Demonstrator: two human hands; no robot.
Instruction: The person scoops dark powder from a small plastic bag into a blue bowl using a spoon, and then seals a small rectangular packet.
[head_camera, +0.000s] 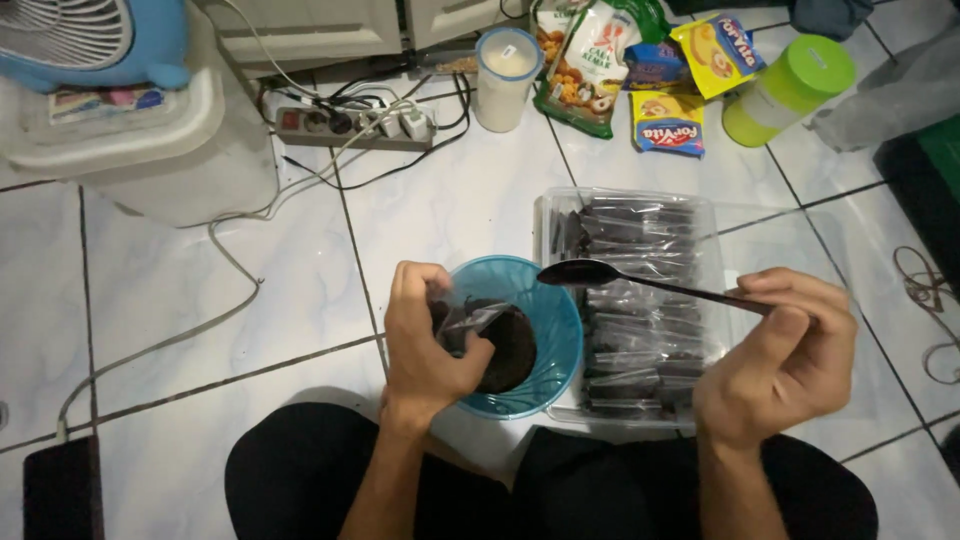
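Observation:
My left hand (428, 340) grips a small clear plastic pouch (462, 318) over a blue bowl (560, 330) that holds a dark brown mass (512, 350). My right hand (785, 355) holds a dark long-handled spoon (640, 281) by its handle. The spoon's bowl hovers above the blue bowl's far rim and looks coated in something dark. Beside the bowl on the right, a clear plastic tray (545, 215) is packed with several filled dark pouches (640, 300).
White tiled floor all around. A power strip (345, 125) with plugs and cables lies at the back. A lidded white jar (507, 75), snack packets (668, 122), a green-lidded jar (790, 88), a blue fan on a white box (150, 140) and my dark-clothed knees (300, 480) surround the spot.

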